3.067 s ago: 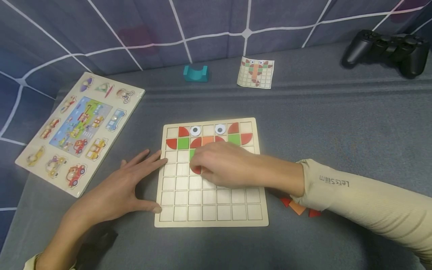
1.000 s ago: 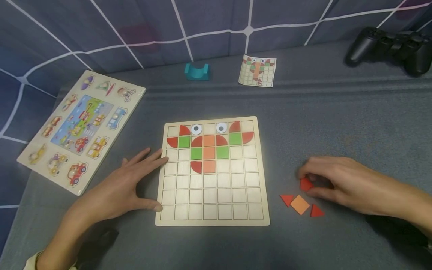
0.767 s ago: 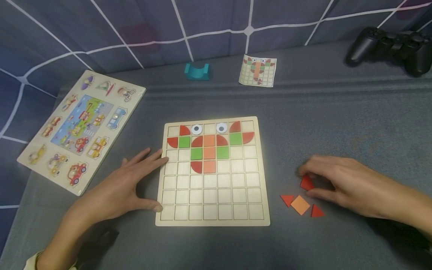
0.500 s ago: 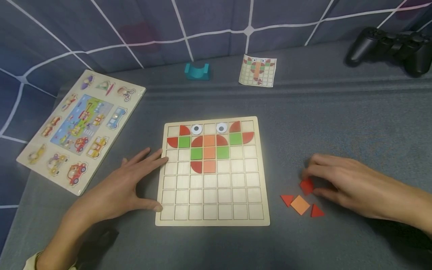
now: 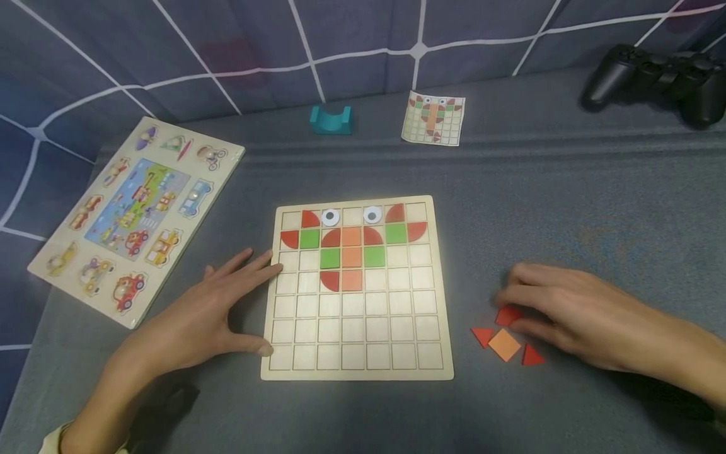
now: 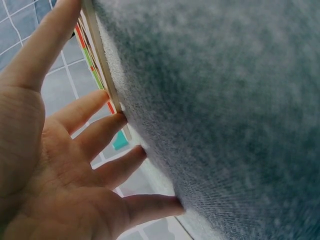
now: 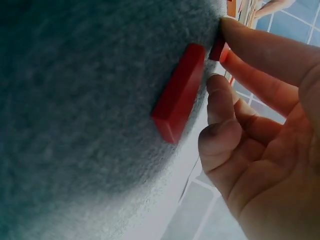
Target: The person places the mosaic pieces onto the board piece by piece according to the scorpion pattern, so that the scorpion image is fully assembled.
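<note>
A square wooden grid board [image 5: 357, 328] lies flat, its upper rows partly filled with red, green and orange tiles and two googly eyes. Along its left edge rests my left hand [image 5: 198, 321], fingers spread straight; thumb and fingertips touch the rim. Right of the board, my right hand [image 5: 567, 318] pinches a red tile [image 5: 507, 314] between thumb and forefinger, low over the cloth. The fingers hide part of its shape. Around it lie an orange square tile [image 5: 504, 345] and two red triangle tiles, one left [image 5: 483, 335] and one right [image 5: 532, 355].
A picture card [image 5: 433, 119] showing a tile pattern lies behind the board. Nearby sits a teal curved block [image 5: 331, 120]. A wooden vehicle puzzle [image 5: 136, 214] is at the left, and a black game controller [image 5: 652, 85] at the back right. A tile-patterned curtain [image 5: 363, 31] hangs behind.
My right hand came off the board to the loose tiles at the right. In the last half second the red tile turned and shifted slightly left under its fingers. My left hand stayed put.
</note>
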Demonstrator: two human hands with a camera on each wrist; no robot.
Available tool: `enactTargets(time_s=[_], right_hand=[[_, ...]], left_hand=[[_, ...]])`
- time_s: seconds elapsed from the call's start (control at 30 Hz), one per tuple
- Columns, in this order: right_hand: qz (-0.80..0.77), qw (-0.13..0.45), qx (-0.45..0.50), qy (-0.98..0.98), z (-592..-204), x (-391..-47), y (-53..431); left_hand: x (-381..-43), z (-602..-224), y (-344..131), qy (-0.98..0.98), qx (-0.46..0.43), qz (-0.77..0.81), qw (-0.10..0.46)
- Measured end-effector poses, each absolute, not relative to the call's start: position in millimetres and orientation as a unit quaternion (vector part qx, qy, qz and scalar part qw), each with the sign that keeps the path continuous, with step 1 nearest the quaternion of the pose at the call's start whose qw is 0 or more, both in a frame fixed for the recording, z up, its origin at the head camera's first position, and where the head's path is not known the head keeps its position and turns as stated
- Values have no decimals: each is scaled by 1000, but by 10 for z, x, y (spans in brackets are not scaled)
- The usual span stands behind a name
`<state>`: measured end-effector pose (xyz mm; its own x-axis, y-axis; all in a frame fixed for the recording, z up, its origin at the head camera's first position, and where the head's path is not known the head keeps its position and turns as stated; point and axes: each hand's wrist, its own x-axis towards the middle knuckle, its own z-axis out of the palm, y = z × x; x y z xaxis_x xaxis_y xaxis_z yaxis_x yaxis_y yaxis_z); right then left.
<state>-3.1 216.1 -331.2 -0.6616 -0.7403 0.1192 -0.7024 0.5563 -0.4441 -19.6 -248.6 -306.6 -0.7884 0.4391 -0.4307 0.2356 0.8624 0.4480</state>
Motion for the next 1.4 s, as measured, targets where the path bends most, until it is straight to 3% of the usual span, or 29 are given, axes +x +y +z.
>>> enactTargets(time_s=[0.33, 0.97, 1.4], right_hand=[[-263, 23, -429, 864, -3288, -46, 2067], [-240, 109, -449, 854, -3191, -463, 1116], [-207, 113, -456, 858, -3145, -586, 714]], left_hand=[[-196, -3061, -2483, 926, 180, 189, 273], [-198, -3057, -2485, 926, 186, 189, 267], [-183, -3064, -2494, 928, 194, 187, 259]])
